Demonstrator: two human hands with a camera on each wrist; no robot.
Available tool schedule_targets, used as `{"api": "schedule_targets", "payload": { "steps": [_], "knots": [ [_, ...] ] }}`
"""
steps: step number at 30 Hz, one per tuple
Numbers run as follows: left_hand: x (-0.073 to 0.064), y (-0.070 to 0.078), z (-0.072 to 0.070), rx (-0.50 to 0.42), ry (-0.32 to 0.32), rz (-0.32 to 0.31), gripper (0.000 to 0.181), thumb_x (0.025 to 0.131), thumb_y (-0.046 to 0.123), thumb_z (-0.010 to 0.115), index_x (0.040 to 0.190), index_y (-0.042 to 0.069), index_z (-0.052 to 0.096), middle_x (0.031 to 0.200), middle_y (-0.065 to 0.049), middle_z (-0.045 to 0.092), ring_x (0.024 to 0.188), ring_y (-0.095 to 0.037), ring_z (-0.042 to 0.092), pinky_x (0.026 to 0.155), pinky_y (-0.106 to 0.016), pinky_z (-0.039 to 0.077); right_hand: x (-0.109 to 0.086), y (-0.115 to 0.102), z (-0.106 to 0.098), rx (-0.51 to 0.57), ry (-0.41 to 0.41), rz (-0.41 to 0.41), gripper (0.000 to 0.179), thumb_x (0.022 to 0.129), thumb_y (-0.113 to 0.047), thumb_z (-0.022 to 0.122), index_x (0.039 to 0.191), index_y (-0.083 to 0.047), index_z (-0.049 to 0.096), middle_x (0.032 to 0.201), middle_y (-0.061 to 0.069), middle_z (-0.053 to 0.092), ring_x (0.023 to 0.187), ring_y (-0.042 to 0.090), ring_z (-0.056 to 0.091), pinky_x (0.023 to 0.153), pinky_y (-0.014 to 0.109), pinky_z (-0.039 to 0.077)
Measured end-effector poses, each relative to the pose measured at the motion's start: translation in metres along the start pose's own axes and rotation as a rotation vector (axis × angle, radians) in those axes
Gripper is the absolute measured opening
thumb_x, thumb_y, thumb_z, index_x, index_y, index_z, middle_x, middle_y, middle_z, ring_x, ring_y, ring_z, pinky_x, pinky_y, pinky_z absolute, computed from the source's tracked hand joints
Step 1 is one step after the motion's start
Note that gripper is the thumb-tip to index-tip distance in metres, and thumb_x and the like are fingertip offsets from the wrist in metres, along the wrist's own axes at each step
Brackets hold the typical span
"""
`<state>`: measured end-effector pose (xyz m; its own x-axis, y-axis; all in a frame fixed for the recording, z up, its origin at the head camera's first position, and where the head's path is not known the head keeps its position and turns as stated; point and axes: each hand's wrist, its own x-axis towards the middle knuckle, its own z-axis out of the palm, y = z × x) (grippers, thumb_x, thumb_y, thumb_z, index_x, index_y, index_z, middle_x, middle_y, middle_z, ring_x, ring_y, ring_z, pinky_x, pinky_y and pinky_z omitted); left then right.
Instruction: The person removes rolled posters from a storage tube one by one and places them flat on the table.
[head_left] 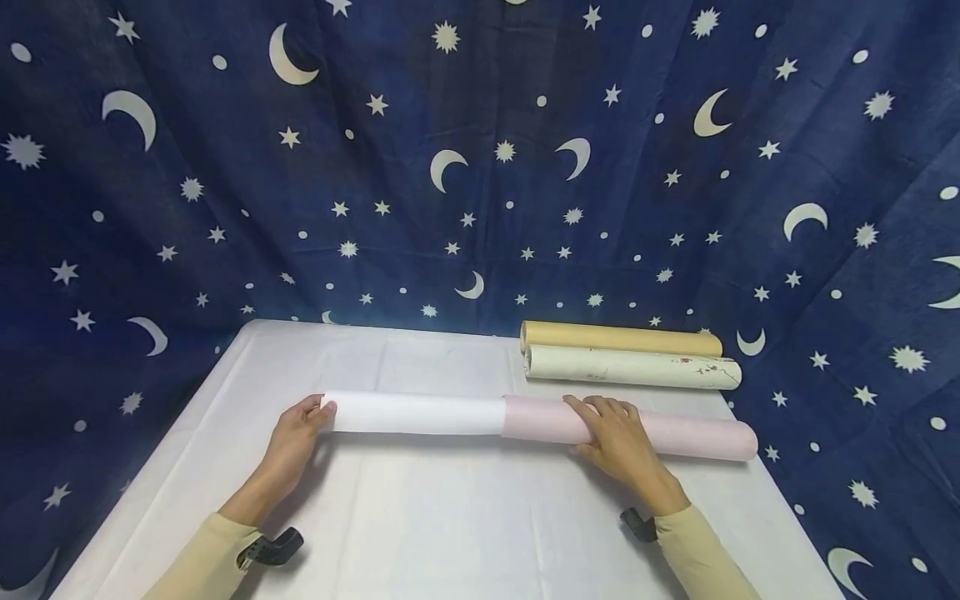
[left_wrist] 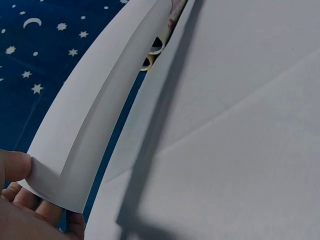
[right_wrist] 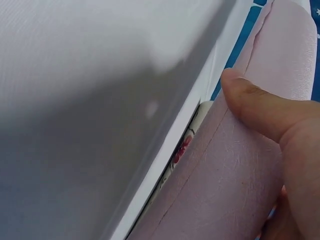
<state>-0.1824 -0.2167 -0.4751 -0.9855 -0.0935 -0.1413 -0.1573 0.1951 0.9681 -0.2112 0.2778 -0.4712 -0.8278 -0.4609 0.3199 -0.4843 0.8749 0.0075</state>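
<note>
A roll of pink paper (head_left: 701, 436), wallpaper-like, lies crosswise in front of me, and a white paper tube (head_left: 420, 414) extends from its left end. My left hand (head_left: 291, 440) pinches the far left end of the white tube. In the left wrist view the thumb (left_wrist: 17, 166) lies on top of the white paper (left_wrist: 95, 115), fingers beneath, and a lengthwise edge shows along it. Around the pink roll's left part, my right hand (head_left: 621, 443) grips from above. Its thumb (right_wrist: 255, 102) presses beside a long seam on the pink paper (right_wrist: 220, 170) in the right wrist view.
Behind the pink roll, a yellow roll (head_left: 622, 337) and a cream roll with red floral print (head_left: 633, 367) lie side by side at the table's back right. A white cloth covers the table (head_left: 442, 517). A dark blue curtain with moons and stars (head_left: 510, 192) hangs around it.
</note>
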Motion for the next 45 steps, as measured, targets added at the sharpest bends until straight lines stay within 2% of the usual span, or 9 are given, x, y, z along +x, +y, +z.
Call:
{"api": "schedule_targets", "payload": {
  "steps": [3,6,11,14,20,27,32,39,45],
  "knots": [
    [0.0,0.0,-0.006,0.006,0.008,0.002,0.054,0.105,0.036,0.044,0.138,-0.006,0.043,0.137,-0.023,0.056,0.106,0.004,0.054,0.116,-0.042,0.032,-0.001,0.006,-0.002,0.005,-0.004,0.011,0.083,0.072,-0.04,0.085,0.144,-0.023,0.048,0.12,0.011,0.063,0.112,0.038,0.059,0.096,0.059,0.04],
    [0.0,-0.001,-0.015,-0.006,0.018,-0.015,0.059,0.105,0.038,0.042,0.143,-0.007,0.038,0.144,-0.026,0.048,0.125,-0.016,0.052,0.12,-0.046,0.028,-0.003,0.012,-0.004,0.006,-0.005,0.017,0.084,0.071,-0.04,0.085,0.144,-0.023,0.048,0.121,0.012,0.063,0.113,0.038,0.059,0.096,0.059,0.04],
    [-0.003,-0.002,-0.033,-0.041,0.039,-0.049,0.07,0.105,0.042,0.039,0.151,-0.007,0.023,0.154,-0.028,0.032,0.149,-0.036,0.023,0.124,-0.051,0.014,-0.005,0.023,-0.006,0.008,-0.007,0.028,0.084,0.073,-0.04,0.084,0.145,-0.021,0.046,0.123,0.016,0.062,0.114,0.041,0.058,0.096,0.061,0.039],
    [-0.004,-0.002,-0.042,-0.038,0.075,-0.049,0.07,0.104,0.045,0.038,0.15,-0.006,0.025,0.151,-0.023,0.037,0.148,-0.031,0.025,0.123,-0.052,0.014,-0.004,0.031,-0.004,0.001,-0.012,0.032,0.083,0.073,-0.038,0.084,0.145,-0.02,0.046,0.124,0.017,0.062,0.114,0.041,0.057,0.095,0.061,0.039],
    [-0.003,-0.004,-0.048,-0.027,0.12,-0.038,0.071,0.101,0.05,0.041,0.147,-0.004,0.033,0.122,0.007,0.054,0.134,-0.019,0.037,0.122,-0.052,0.019,0.003,0.05,0.003,0.015,-0.047,0.032,0.082,0.075,-0.035,0.084,0.146,-0.02,0.045,0.13,0.017,0.059,0.12,0.043,0.054,0.099,0.062,0.037],
    [-0.003,-0.001,-0.045,-0.053,0.112,-0.026,0.073,0.101,0.051,0.041,0.146,-0.006,0.032,0.126,0.001,0.054,0.127,-0.008,0.041,0.123,-0.05,0.018,0.011,0.063,0.012,0.021,-0.076,0.025,0.083,0.076,-0.035,0.083,0.147,-0.018,0.044,0.134,0.017,0.058,0.123,0.043,0.053,0.099,0.063,0.037],
    [-0.003,0.0,-0.046,-0.062,0.127,-0.025,0.073,0.101,0.05,0.042,0.146,-0.006,0.032,0.118,0.012,0.053,0.115,0.005,0.042,0.122,-0.05,0.019,0.017,0.068,0.018,0.006,-0.05,0.015,0.081,0.075,-0.032,0.085,0.145,-0.017,0.047,0.131,0.018,0.059,0.119,0.043,0.055,0.098,0.063,0.038],
    [-0.002,0.0,-0.045,-0.068,0.132,-0.019,0.071,0.101,0.05,0.043,0.145,-0.005,0.033,0.112,0.017,0.053,0.112,0.006,0.043,0.122,-0.05,0.02,0.02,0.071,0.026,-0.006,0.02,0.002,0.078,0.069,-0.021,0.089,0.139,-0.015,0.053,0.126,0.014,0.057,0.115,0.04,0.055,0.098,0.062,0.039],
    [-0.003,0.002,-0.041,-0.07,0.136,-0.021,0.068,0.102,0.047,0.043,0.143,-0.006,0.036,0.11,0.018,0.053,0.108,0.007,0.043,0.122,-0.05,0.019,0.021,0.067,0.025,-0.006,0.0,0.061,0.077,0.071,-0.02,0.088,0.139,-0.016,0.052,0.128,0.015,0.055,0.12,0.041,0.052,0.101,0.063,0.036]
  ]
}}
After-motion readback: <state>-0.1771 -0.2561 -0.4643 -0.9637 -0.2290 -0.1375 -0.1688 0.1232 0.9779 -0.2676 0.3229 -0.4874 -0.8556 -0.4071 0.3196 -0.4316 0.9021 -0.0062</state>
